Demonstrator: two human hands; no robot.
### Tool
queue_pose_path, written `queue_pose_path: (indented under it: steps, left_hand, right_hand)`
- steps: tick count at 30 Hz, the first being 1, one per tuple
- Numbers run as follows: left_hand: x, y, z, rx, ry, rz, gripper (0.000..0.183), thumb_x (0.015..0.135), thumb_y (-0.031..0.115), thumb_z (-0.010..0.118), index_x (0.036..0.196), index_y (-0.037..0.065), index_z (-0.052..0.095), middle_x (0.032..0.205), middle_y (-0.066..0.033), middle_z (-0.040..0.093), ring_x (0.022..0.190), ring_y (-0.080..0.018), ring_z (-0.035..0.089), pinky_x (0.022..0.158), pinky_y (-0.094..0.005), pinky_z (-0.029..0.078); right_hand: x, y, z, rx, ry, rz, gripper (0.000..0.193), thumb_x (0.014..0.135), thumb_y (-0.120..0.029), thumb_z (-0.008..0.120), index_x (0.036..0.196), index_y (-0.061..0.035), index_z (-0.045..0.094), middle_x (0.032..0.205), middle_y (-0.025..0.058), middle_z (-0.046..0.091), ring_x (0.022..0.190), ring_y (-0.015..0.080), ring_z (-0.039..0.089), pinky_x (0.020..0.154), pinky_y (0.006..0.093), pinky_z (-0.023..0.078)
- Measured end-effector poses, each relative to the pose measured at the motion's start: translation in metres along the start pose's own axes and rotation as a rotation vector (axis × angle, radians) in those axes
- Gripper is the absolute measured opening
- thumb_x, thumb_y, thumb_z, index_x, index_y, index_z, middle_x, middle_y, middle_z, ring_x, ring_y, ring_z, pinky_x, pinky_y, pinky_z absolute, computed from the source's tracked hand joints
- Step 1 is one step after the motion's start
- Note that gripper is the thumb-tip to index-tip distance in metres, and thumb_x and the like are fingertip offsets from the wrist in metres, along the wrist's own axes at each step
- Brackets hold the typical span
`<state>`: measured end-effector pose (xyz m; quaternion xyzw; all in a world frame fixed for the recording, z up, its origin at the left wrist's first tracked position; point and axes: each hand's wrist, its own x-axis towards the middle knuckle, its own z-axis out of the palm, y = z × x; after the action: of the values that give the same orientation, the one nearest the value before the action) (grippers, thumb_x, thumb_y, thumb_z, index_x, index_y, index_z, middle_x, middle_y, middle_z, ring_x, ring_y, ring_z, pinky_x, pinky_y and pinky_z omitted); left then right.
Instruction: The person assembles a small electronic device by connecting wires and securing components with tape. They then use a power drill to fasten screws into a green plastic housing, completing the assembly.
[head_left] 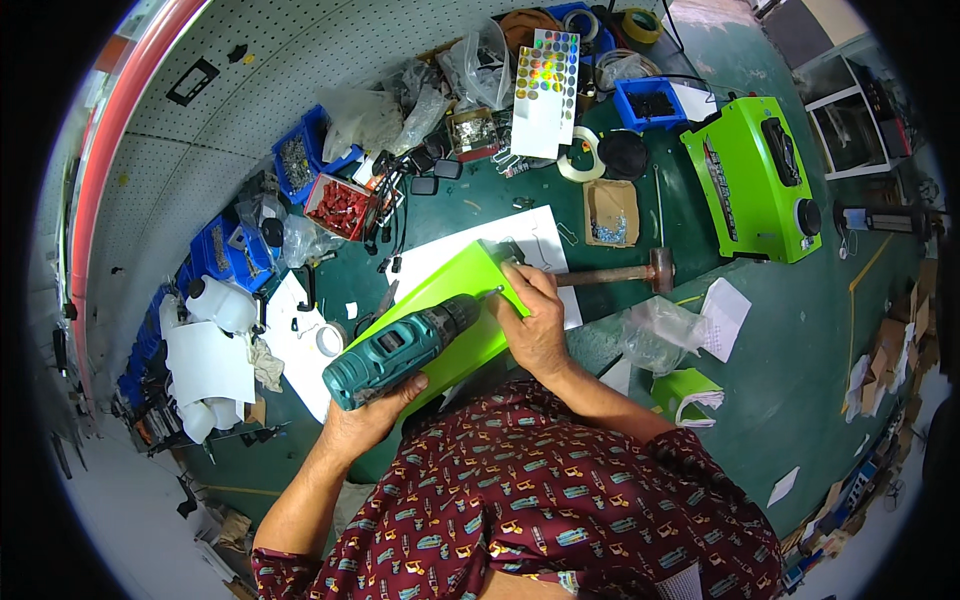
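Observation:
My left hand (368, 418) is wrapped round the grip of a teal and black cordless drill (395, 350), whose bit points right and slightly up. Below the drill lies a bright green panel (448, 280) with a folded edge, tilted in front of my body. At its right end my right hand (540, 325) grips the panel, thumb and fingers closed at the edge near the tip of the bit. Whether a screw sits between those fingers is too small to tell. White paper (545, 232) lies beneath the panel.
A hammer (660, 270) lies right of the panel, near a cardboard box (612, 215) of small screws. A bright green machine housing (757, 180) stands at the far right. Blue bins (648, 103), a red-parts box (338, 208), cables and tape rolls crowd the bench's back.

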<state>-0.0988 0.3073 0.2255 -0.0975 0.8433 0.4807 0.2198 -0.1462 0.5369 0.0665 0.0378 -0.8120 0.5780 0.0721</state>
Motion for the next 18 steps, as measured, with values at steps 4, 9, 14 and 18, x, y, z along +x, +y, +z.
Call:
queue_pose_path:
  steps: [4,9,14,18]
  left_hand:
    - [0.006,0.013,-0.012,0.218,-0.067,0.133,0.043,0.087,0.017,0.085,0.125,0.004,0.069,0.097,-0.0129,0.077,0.089,-0.0257,0.075,0.083,-0.0383,0.059]
    - [0.031,0.075,-0.030,0.798,-0.212,0.123,0.038,0.079,0.018,0.088,0.112,0.007,0.073,0.085,-0.0137,0.076,0.083,-0.0346,0.075,0.079,-0.0413,0.060]
    - [0.057,0.122,-0.030,0.941,-0.315,0.185,0.033,0.078,0.017,0.085,0.107,0.007,0.072,0.085,-0.0162,0.076,0.081,-0.0361,0.075,0.076,-0.0463,0.060]
    - [0.063,0.142,-0.021,1.026,-0.343,0.173,0.030,0.080,0.016,0.083,0.106,0.007,0.071,0.085,-0.0174,0.076,0.082,-0.0361,0.075,0.075,-0.0450,0.060]
  right_hand:
    - [0.000,0.000,0.002,0.035,0.006,0.004,0.044,0.084,-0.002,0.079,0.126,0.0063,0.069,0.120,0.0162,0.068,0.110,0.0337,0.060,0.096,0.0424,0.048]
    - [0.002,0.003,-0.002,0.050,0.025,-0.060,0.042,0.085,-0.005,0.077,0.126,0.0040,0.068,0.118,0.0152,0.068,0.108,0.0337,0.059,0.094,0.0431,0.047]
    - [-0.001,0.009,0.002,0.047,0.019,-0.046,0.046,0.083,-0.007,0.077,0.128,-0.0006,0.068,0.116,0.0134,0.066,0.107,0.0353,0.057,0.095,0.0455,0.045]
    - [-0.002,0.010,0.003,0.092,0.051,-0.088,0.049,0.082,-0.007,0.077,0.130,-0.0019,0.067,0.119,0.0134,0.065,0.109,0.0361,0.057,0.095,0.0466,0.044]
